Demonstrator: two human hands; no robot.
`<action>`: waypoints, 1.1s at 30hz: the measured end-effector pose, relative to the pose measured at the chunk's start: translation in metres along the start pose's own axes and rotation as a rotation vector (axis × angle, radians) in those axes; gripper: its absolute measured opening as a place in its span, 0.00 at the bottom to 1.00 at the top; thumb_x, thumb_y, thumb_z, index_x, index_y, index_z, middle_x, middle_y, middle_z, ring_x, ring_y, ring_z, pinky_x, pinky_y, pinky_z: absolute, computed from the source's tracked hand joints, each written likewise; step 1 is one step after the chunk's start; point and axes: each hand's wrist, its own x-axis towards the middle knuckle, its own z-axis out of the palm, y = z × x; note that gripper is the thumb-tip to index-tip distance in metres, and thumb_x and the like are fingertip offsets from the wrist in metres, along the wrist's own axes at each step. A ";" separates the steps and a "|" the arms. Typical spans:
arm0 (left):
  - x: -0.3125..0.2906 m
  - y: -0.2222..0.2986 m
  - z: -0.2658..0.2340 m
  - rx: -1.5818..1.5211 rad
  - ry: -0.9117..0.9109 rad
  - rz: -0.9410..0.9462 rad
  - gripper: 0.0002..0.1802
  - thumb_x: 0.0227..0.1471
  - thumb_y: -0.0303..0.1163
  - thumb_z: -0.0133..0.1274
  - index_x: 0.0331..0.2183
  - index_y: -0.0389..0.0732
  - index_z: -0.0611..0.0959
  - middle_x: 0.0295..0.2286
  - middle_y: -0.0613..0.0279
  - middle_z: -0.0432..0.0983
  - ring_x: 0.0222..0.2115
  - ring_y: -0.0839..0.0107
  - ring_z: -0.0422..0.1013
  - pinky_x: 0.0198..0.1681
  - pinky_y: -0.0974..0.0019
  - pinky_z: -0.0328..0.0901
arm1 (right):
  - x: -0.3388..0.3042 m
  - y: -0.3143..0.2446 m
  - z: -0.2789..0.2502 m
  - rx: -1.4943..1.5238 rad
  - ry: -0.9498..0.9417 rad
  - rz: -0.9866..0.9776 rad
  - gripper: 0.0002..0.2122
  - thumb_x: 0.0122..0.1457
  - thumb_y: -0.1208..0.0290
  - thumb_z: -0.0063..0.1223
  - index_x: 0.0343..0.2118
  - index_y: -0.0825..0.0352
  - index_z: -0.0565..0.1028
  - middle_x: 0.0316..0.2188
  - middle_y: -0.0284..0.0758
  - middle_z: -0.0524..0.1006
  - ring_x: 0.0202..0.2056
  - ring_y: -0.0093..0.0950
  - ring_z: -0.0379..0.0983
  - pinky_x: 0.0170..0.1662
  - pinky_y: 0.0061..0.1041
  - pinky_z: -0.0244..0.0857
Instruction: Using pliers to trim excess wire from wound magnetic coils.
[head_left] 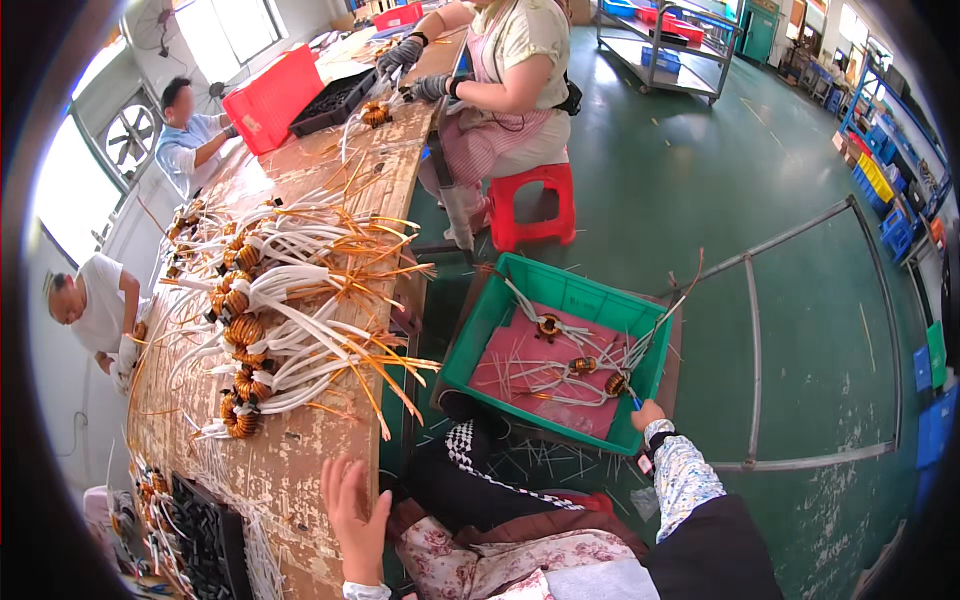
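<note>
My right hand (648, 413) is closed around a small blue-handled tool (635, 399) at the right near corner of a green bin (590, 296). The tool's working end is too small to make out. Just beyond it lies a copper-wound ring coil (616, 384) with white-sleeved leads. Two more such coils, a middle one (582, 366) and a farther one (548, 326), rest on the bin's pink lining (510, 345). My left hand (355, 515), fingers spread and nothing in it, hovers by the edge of the worn wooden table (310, 480).
A long row of ring coils (243, 330) with bundled leads covers the table. A black tray of dark parts (205, 540) sits at the near left. Across the table's far end, a gloved person (520, 80) works beside a red stool (533, 205). A metal frame (752, 360) stands right of the bin.
</note>
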 end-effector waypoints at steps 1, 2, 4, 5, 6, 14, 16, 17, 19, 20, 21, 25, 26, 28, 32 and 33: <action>-0.001 -0.001 0.001 0.008 -0.006 -0.007 0.31 0.37 0.23 0.59 0.48 0.38 0.72 0.52 0.52 0.63 0.57 0.50 0.52 0.59 0.53 0.48 | 0.001 -0.002 0.005 -0.003 -0.012 0.001 0.18 0.47 0.64 0.52 0.38 0.72 0.71 0.39 0.52 0.74 0.45 0.47 0.70 0.49 0.41 0.63; 0.000 -0.001 0.001 0.045 0.025 -0.065 0.34 0.39 0.27 0.59 0.51 0.38 0.69 0.53 0.52 0.60 0.58 0.51 0.50 0.59 0.53 0.46 | 0.001 -0.005 0.010 -0.071 0.042 -0.089 0.18 0.46 0.66 0.52 0.38 0.73 0.71 0.38 0.50 0.74 0.46 0.47 0.67 0.51 0.40 0.62; 0.001 -0.006 0.005 0.109 0.015 -0.154 0.42 0.44 0.38 0.58 0.57 0.36 0.59 0.57 0.49 0.53 0.59 0.50 0.45 0.60 0.51 0.42 | 0.003 -0.021 0.012 -0.151 0.070 -0.237 0.19 0.45 0.69 0.53 0.40 0.75 0.70 0.41 0.49 0.71 0.50 0.48 0.62 0.55 0.37 0.57; 0.003 -0.008 0.006 0.117 0.023 -0.164 0.42 0.44 0.38 0.58 0.57 0.36 0.59 0.57 0.49 0.53 0.59 0.50 0.45 0.60 0.51 0.42 | 0.010 -0.027 0.019 -0.153 0.063 -0.251 0.19 0.45 0.69 0.53 0.40 0.75 0.70 0.41 0.49 0.71 0.50 0.48 0.62 0.55 0.37 0.57; 0.005 -0.009 0.008 0.164 0.011 -0.161 0.43 0.45 0.42 0.57 0.57 0.36 0.57 0.57 0.48 0.52 0.58 0.49 0.45 0.60 0.50 0.41 | 0.017 -0.032 0.028 -0.089 0.100 -0.208 0.20 0.45 0.69 0.53 0.41 0.76 0.70 0.45 0.50 0.68 0.50 0.48 0.62 0.56 0.37 0.57; 0.012 -0.006 0.014 0.270 -0.067 -0.159 0.46 0.48 0.49 0.53 0.59 0.34 0.52 0.59 0.46 0.47 0.58 0.47 0.44 0.59 0.49 0.39 | 0.094 -0.013 0.087 -0.070 -0.287 -0.027 0.19 0.51 0.59 0.44 0.35 0.72 0.77 0.39 0.52 0.75 0.44 0.47 0.71 0.50 0.40 0.64; 0.011 -0.007 0.013 0.295 -0.063 -0.153 0.46 0.49 0.50 0.53 0.59 0.34 0.52 0.59 0.46 0.47 0.58 0.48 0.44 0.59 0.49 0.39 | 0.098 -0.009 0.104 -0.199 -0.301 -0.333 0.17 0.55 0.62 0.43 0.33 0.72 0.77 0.34 0.54 0.75 0.39 0.49 0.73 0.44 0.42 0.66; 0.009 -0.007 0.011 0.319 -0.067 -0.142 0.46 0.49 0.50 0.53 0.59 0.34 0.52 0.59 0.46 0.47 0.58 0.48 0.44 0.59 0.49 0.39 | 0.092 -0.016 0.111 -0.051 -0.291 -0.210 0.17 0.57 0.62 0.42 0.33 0.71 0.77 0.34 0.54 0.75 0.37 0.49 0.74 0.41 0.43 0.67; 0.011 -0.006 0.011 0.309 -0.059 -0.147 0.46 0.49 0.50 0.53 0.58 0.34 0.53 0.59 0.45 0.47 0.58 0.47 0.44 0.59 0.48 0.38 | 0.091 -0.034 0.120 -0.100 -0.123 -0.347 0.15 0.56 0.63 0.43 0.30 0.70 0.77 0.29 0.50 0.76 0.30 0.46 0.74 0.35 0.42 0.66; 0.014 -0.003 0.013 0.305 -0.059 -0.128 0.46 0.48 0.47 0.54 0.59 0.35 0.53 0.59 0.46 0.47 0.58 0.48 0.44 0.59 0.49 0.39 | 0.096 -0.035 0.120 -0.149 0.057 -0.466 0.13 0.56 0.64 0.45 0.27 0.68 0.77 0.24 0.45 0.77 0.24 0.43 0.74 0.28 0.42 0.66; 0.024 0.002 0.023 0.260 -0.072 -0.074 0.46 0.47 0.43 0.56 0.59 0.36 0.52 0.59 0.46 0.47 0.58 0.48 0.44 0.60 0.50 0.39 | 0.127 -0.022 0.111 0.551 -0.155 -0.226 0.08 0.55 0.67 0.47 0.24 0.65 0.73 0.19 0.37 0.72 0.19 0.35 0.68 0.23 0.36 0.61; 0.005 -0.011 0.009 0.337 -0.006 -0.099 0.43 0.47 0.46 0.55 0.58 0.37 0.56 0.58 0.45 0.49 0.58 0.47 0.46 0.59 0.49 0.40 | -0.006 -0.188 -0.032 1.455 -0.681 -0.350 0.12 0.51 0.81 0.50 0.22 0.57 0.60 0.13 0.21 0.57 0.13 0.16 0.54 0.18 0.21 0.49; 0.007 -0.010 0.010 0.324 -0.014 -0.088 0.42 0.46 0.44 0.56 0.57 0.38 0.58 0.58 0.45 0.49 0.57 0.47 0.46 0.58 0.49 0.40 | -0.029 -0.204 -0.070 1.506 -0.713 -0.391 0.09 0.52 0.80 0.48 0.25 0.59 0.61 0.14 0.24 0.58 0.15 0.17 0.54 0.20 0.20 0.52; 0.011 -0.010 0.014 0.299 0.005 -0.055 0.38 0.44 0.39 0.58 0.55 0.42 0.63 0.58 0.47 0.50 0.57 0.47 0.47 0.58 0.50 0.43 | -0.060 -0.222 -0.119 1.608 -0.775 -0.498 0.09 0.52 0.80 0.49 0.25 0.59 0.62 0.15 0.24 0.59 0.17 0.17 0.54 0.21 0.19 0.52; 0.002 0.005 0.025 0.183 0.010 0.067 0.33 0.41 0.32 0.59 0.52 0.42 0.70 0.56 0.49 0.56 0.56 0.48 0.51 0.58 0.52 0.47 | -0.140 -0.236 -0.213 1.766 -1.036 -0.940 0.10 0.51 0.79 0.51 0.28 0.59 0.62 0.21 0.24 0.58 0.22 0.16 0.54 0.27 0.18 0.51; -0.003 0.012 0.028 0.120 0.000 0.089 0.30 0.41 0.32 0.60 0.49 0.43 0.73 0.54 0.50 0.60 0.55 0.49 0.53 0.58 0.53 0.48 | -0.163 -0.239 -0.231 1.771 -1.091 -1.012 0.10 0.51 0.79 0.51 0.28 0.59 0.61 0.22 0.24 0.57 0.23 0.15 0.54 0.28 0.18 0.51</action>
